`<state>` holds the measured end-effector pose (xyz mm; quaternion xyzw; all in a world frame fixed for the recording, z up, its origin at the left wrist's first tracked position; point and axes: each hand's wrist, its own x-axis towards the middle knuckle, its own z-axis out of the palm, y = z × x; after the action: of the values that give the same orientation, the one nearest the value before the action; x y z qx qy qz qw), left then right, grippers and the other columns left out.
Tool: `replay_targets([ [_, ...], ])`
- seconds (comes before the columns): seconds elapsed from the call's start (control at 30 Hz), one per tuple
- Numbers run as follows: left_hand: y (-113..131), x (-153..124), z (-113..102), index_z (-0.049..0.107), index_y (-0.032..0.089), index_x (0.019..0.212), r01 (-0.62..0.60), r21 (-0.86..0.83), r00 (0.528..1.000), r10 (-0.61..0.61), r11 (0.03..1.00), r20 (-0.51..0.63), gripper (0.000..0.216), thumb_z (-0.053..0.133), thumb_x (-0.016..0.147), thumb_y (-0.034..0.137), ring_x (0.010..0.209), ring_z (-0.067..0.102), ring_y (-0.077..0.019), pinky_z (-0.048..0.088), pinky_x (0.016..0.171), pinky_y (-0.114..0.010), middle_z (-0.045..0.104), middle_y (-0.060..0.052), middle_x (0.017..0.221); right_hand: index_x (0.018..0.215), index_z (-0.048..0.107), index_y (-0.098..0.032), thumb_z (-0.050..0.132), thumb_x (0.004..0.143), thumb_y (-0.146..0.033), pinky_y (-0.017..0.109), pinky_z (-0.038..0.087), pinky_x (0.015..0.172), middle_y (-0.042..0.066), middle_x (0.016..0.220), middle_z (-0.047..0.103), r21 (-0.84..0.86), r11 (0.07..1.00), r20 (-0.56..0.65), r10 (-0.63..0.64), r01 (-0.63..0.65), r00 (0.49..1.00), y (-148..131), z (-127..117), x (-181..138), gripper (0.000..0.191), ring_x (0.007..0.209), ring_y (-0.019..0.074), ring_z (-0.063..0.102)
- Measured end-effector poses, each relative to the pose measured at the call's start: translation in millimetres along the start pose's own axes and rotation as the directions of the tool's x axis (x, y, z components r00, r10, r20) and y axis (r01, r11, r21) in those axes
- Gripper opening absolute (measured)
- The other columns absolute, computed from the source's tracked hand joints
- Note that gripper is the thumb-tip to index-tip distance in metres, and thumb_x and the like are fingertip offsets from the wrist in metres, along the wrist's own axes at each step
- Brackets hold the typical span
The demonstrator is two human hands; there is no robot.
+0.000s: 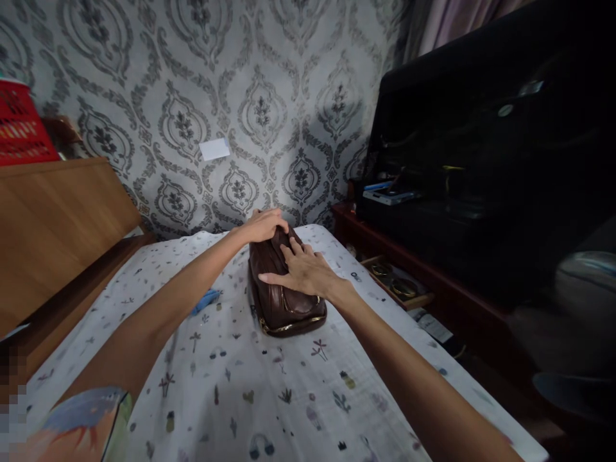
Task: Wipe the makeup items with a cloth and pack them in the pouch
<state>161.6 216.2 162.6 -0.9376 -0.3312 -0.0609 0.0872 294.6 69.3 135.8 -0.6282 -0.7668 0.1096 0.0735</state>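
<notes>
A dark brown leather bag (293, 311) with gold-toned zippers lies on the patterned white sheet (240, 385). At its far end, my left hand (266, 226) has its fingers curled over the leather, closed on that part of the bag. The tips of those fingers are partly hidden. My right hand (305, 269) rests on top of the bag, its fingers spread and its thumb stretched out to the left. A small blue item (206, 300) lies on the sheet left of the bag, partly behind my left forearm.
A wooden panel (62, 218) borders the bed at left, with a red container (24, 125) above it. At right stands a large glossy black screen (481, 160) on a dark red cabinet (385, 244). Its open drawer (423, 300) holds round items. Patterned wallpaper (298, 83) covers the back wall.
</notes>
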Motion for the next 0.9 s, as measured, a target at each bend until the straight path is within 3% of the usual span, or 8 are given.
replay_targets([
  [0.1, -2.0, -3.6, 3.2, 0.073, 0.032, 0.112, 0.024, -0.015, 0.999, -0.024, 1.0, 0.027, 0.051, 0.042, 0.082, 0.005, 0.112, 0.052, -0.0273, 0.038, 0.096, -0.046, 0.056, -0.007, 0.113, 0.156, 0.03, -0.013, 0.033, 0.081, -0.088, 0.062, 0.023, 0.116, 0.019, 0.168, 0.011, 0.005, 1.0, -0.017, -0.005, 0.006, 1.0, 0.5, 1.8, 0.5, 0.106, 0.15, 0.0447, 0.018],
  [0.3, 0.8, -1.2, 4.1, 0.071, 0.034, 0.109, 0.037, -0.028, 0.995, -0.034, 0.999, 0.09, 0.05, 0.044, 0.079, 0.004, 0.117, 0.049, -0.0295, 0.036, 0.097, -0.049, 0.052, -0.007, 0.11, 0.158, 0.026, -0.014, 0.032, 0.081, -0.088, 0.062, 0.02, 0.118, 0.019, 0.168, 0.01, 0.003, 0.999, -0.069, -0.032, 0.033, 0.997, 3.7, 8.3, 2.4, 0.106, 0.153, 0.0396, 0.011],
  [0.57, -4.8, 7.0, 3.5, 0.068, 0.027, 0.099, 0.0, -0.111, 0.996, 0.01, 0.994, 0.089, 0.041, 0.044, 0.074, 0.003, 0.1, 0.054, -0.0248, 0.041, 0.085, -0.039, 0.053, -0.006, 0.103, 0.158, 0.026, -0.01, 0.034, 0.083, -0.086, 0.062, 0.017, 0.119, 0.018, 0.167, 0.014, -0.009, 1.0, -0.023, -0.027, 0.027, 0.999, 2.5, 4.3, 2.3, 0.107, 0.154, 0.0378, 0.008],
  [0.9, -9.7, 8.2, 5.4, 0.067, 0.026, 0.096, -0.045, -0.146, 0.996, 0.056, 0.988, 0.074, 0.042, 0.043, 0.071, 0.003, 0.096, 0.054, -0.0228, 0.041, 0.079, -0.034, 0.053, -0.004, 0.098, 0.157, 0.028, -0.012, 0.036, 0.081, -0.087, 0.062, 0.022, 0.118, 0.019, 0.167, 0.016, 0.001, 1.0, -0.004, -0.01, 0.01, 1.0, 1.7, 1.0, 3.5, 0.107, 0.153, 0.039, 0.011],
])
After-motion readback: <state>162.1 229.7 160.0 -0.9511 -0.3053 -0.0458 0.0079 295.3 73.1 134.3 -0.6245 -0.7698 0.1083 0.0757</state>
